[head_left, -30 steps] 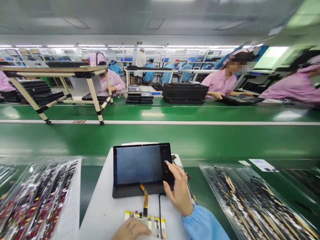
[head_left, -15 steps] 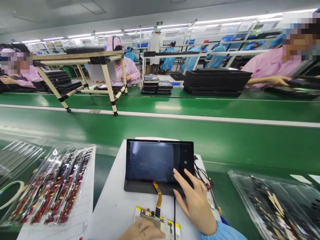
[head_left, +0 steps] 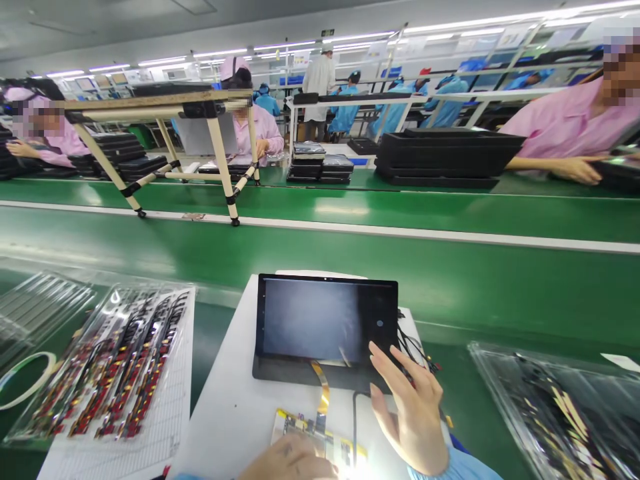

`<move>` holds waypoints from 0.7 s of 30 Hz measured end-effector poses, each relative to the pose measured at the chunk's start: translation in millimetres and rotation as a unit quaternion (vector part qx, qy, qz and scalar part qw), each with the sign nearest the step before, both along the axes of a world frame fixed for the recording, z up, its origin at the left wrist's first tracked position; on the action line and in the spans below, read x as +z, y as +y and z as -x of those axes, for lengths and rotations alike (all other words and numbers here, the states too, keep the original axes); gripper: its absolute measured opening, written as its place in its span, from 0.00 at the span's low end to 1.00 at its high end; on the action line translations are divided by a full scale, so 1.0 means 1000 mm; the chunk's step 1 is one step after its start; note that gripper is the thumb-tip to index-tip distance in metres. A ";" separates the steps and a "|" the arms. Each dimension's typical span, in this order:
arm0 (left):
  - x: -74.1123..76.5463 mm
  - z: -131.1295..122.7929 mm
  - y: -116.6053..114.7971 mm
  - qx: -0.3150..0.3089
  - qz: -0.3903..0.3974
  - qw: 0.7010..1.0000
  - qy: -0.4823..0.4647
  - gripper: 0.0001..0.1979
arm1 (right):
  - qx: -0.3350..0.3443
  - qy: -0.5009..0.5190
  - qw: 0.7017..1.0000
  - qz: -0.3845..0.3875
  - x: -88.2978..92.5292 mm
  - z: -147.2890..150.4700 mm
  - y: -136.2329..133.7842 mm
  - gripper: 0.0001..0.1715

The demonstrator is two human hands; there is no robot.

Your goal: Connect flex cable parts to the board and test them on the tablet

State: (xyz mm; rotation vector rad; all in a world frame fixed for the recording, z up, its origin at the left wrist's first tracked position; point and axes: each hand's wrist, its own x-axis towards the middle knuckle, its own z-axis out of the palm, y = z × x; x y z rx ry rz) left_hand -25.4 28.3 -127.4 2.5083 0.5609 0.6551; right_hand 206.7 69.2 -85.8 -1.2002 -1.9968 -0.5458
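A tablet-like display (head_left: 315, 320) leans at the centre of the white work surface (head_left: 220, 413), its lit screen showing a hazy grey picture. From its lower edge an orange flex cable (head_left: 322, 393) runs down to a circuit board with yellow edging (head_left: 295, 421). My left hand (head_left: 295, 460) lies over the board's lower part with fingers curled; whatever they hold is hidden. A bright white light glows beside those fingertips. My right hand (head_left: 415, 417) is open, fingers spread at the display's lower right corner. A black cable (head_left: 355, 427) runs down between my hands.
At left, a clear tray (head_left: 115, 367) holds rows of small red and black boards beside a tape roll (head_left: 30, 380). Another clear tray (head_left: 550, 407) with strip-like parts is at right. Beyond the green bench (head_left: 310, 247) are a pipe-frame stand (head_left: 220, 160), black stacks and several co-workers.
The view has shifted slightly, moving the display and my right hand rightward in the picture. A bright light now shows by my left fingertips, and the screen picture has become paler.
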 end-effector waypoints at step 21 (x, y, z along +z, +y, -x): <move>0.004 -0.019 -0.007 0.124 -0.147 0.974 -0.116 0.09 | 0.022 0.002 1.000 -0.016 0.001 0.001 -0.002 0.21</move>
